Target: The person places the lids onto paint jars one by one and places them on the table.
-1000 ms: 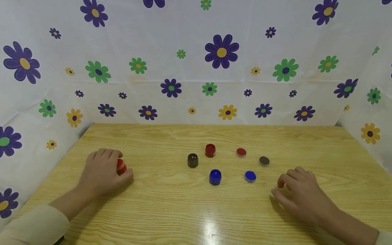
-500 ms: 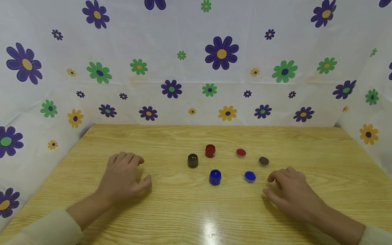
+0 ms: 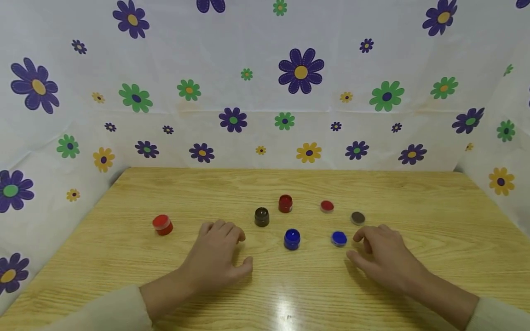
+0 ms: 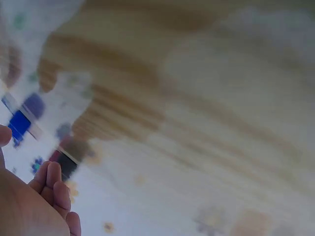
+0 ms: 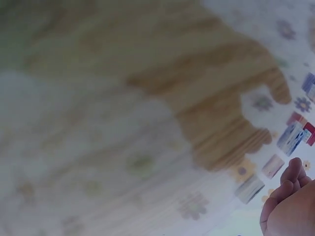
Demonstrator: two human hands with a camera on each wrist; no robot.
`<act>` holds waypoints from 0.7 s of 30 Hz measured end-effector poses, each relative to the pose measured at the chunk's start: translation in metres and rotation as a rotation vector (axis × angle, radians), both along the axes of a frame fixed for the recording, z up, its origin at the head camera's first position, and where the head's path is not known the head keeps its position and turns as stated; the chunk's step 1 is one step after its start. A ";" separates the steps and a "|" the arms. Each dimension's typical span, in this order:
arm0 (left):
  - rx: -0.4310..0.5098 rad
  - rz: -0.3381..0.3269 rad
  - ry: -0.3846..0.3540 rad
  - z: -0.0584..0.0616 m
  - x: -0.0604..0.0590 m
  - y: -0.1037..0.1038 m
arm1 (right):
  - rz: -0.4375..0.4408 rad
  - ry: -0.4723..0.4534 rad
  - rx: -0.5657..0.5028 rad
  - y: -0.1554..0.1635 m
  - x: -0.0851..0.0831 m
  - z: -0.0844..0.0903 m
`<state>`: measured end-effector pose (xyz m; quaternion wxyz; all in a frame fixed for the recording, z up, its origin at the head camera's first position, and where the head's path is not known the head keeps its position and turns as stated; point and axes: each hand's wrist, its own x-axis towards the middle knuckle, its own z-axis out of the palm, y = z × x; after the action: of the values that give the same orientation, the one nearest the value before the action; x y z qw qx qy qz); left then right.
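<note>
On the desk (image 3: 372, 193), a capped red jar (image 3: 162, 225) stands well left of the empty, loosely curled left hand (image 3: 215, 259), while the blue lid (image 3: 338, 238) lies just beside the relaxed, empty right hand (image 3: 383, 257).

wooden table (image 3: 414, 193), paint pots (image 3: 291, 239), loose lids (image 3: 338, 238)

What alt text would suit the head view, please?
Two bare hands, the left hand and right hand, rest empty on a wooden table near small round paint pots and loose lids; a capped red paint pot stands apart at left.
</note>
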<state>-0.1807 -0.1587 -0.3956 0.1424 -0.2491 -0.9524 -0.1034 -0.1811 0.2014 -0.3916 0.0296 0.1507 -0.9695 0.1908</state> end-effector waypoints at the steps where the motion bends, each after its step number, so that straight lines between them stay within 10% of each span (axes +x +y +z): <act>1: -0.001 -0.020 -0.002 0.000 0.000 0.006 | -0.001 -0.007 0.002 0.000 0.000 0.000; 21: -0.006 -0.031 -0.182 0.005 -0.019 0.076 | -0.002 -0.060 -0.091 -0.017 -0.016 0.002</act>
<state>-0.1993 -0.0827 -0.3909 0.0527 -0.2538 -0.9577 -0.1250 -0.1976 0.1843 -0.3891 0.0073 0.1423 -0.9604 0.2393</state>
